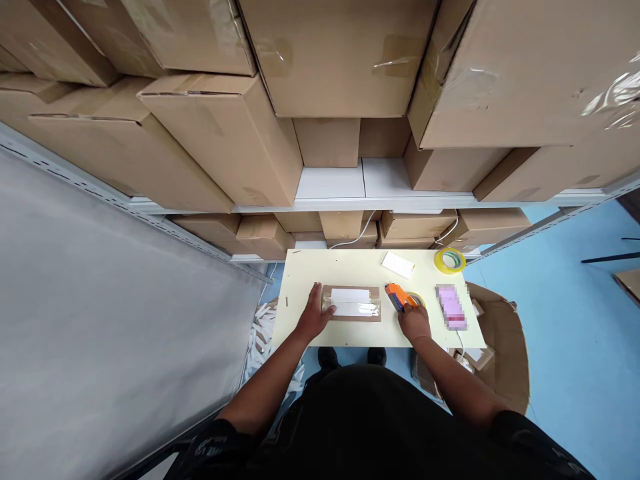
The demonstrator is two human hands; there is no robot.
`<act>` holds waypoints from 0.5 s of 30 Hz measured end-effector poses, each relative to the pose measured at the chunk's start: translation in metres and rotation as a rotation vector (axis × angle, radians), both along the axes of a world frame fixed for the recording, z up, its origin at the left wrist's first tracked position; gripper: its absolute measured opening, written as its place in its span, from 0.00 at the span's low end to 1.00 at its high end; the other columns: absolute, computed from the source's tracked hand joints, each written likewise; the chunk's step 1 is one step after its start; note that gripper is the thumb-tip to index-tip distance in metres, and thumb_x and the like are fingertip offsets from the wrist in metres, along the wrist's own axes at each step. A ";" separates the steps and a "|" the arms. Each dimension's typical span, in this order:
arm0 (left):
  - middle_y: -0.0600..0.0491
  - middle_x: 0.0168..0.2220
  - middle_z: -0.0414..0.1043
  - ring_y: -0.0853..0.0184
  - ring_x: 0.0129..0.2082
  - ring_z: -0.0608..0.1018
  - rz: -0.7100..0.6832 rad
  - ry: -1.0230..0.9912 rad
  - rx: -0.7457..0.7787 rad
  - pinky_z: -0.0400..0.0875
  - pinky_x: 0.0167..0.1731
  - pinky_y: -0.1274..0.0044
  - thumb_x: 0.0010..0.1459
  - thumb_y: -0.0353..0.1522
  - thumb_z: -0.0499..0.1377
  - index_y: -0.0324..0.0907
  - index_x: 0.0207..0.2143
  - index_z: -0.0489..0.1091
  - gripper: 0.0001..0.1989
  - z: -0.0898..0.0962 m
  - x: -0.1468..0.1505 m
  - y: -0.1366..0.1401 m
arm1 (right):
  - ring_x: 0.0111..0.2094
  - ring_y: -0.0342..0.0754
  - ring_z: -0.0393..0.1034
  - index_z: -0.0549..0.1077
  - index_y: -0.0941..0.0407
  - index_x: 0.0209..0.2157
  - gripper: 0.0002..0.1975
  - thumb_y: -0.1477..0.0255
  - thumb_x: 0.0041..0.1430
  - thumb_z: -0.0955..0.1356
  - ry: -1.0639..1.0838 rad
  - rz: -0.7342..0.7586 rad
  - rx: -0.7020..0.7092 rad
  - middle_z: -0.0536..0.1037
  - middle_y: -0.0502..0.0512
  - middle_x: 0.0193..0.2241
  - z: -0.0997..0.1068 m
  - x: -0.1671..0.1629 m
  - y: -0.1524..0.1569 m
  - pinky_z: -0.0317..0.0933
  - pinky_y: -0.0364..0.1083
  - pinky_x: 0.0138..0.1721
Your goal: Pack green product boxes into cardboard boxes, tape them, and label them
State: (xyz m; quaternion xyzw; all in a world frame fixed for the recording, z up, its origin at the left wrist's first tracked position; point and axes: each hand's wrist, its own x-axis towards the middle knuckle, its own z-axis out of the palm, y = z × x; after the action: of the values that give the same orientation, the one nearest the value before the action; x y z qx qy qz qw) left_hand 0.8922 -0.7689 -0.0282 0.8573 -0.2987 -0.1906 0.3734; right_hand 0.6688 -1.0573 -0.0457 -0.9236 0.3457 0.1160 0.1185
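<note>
A flat cardboard piece [350, 318] lies on the small pale table, with white strips or slim boxes [350, 303] under clear tape on it. My left hand [313, 317] grips its left end, the thumb on top and the fingers along the edge. To the right of the cardboard, my right hand [415, 322] is closed around an orange tape dispenser [397, 295]. Part of the dispenser's yellow roll [416, 300] shows beside the fingers. The dispenser is apart from the cardboard. Where my right palm meets the handle is hidden.
On the table [300, 267] are a white slim box [399, 265], a yellow tape roll [449, 261] and a phone-like blurred pink object [451, 307] with a cable. Shelves of cardboard boxes [345, 60] rise behind. An open carton [507, 347] stands right; white scraps [263, 333] lie left.
</note>
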 end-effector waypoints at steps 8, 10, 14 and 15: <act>0.43 0.49 0.80 0.54 0.48 0.81 0.114 0.296 0.126 0.73 0.48 0.67 0.66 0.50 0.54 0.42 0.51 0.75 0.24 0.021 0.011 -0.019 | 0.52 0.57 0.73 0.75 0.53 0.56 0.25 0.53 0.67 0.64 -0.181 -0.114 0.519 0.78 0.60 0.55 0.040 0.033 0.012 0.64 0.52 0.53; 0.43 0.46 0.81 0.52 0.48 0.81 0.101 0.311 0.195 0.73 0.47 0.66 0.66 0.49 0.54 0.42 0.46 0.76 0.22 0.026 0.013 -0.021 | 0.49 0.56 0.75 0.76 0.55 0.52 0.24 0.52 0.66 0.64 -0.144 -0.131 0.616 0.80 0.60 0.52 0.041 0.049 0.020 0.66 0.50 0.50; 0.43 0.53 0.79 0.53 0.53 0.79 0.061 0.310 0.099 0.72 0.53 0.64 0.65 0.42 0.56 0.42 0.54 0.72 0.20 0.025 0.008 -0.012 | 0.42 0.52 0.78 0.74 0.53 0.52 0.18 0.61 0.66 0.65 -0.192 -0.122 0.652 0.83 0.56 0.43 0.035 0.057 0.036 0.68 0.46 0.43; 0.43 0.56 0.76 0.54 0.56 0.78 0.067 0.307 0.041 0.71 0.56 0.64 0.63 0.39 0.58 0.43 0.58 0.69 0.22 0.022 0.004 -0.008 | 0.42 0.51 0.78 0.72 0.53 0.54 0.19 0.64 0.64 0.66 -0.251 -0.102 0.653 0.83 0.55 0.44 0.032 0.054 0.039 0.68 0.46 0.43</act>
State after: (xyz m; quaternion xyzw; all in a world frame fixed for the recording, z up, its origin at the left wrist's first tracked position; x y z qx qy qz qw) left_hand 0.8959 -0.7771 -0.0058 0.8351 -0.2056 -0.3130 0.4030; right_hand 0.7232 -1.0188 -0.0135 -0.8256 0.3190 0.0999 0.4546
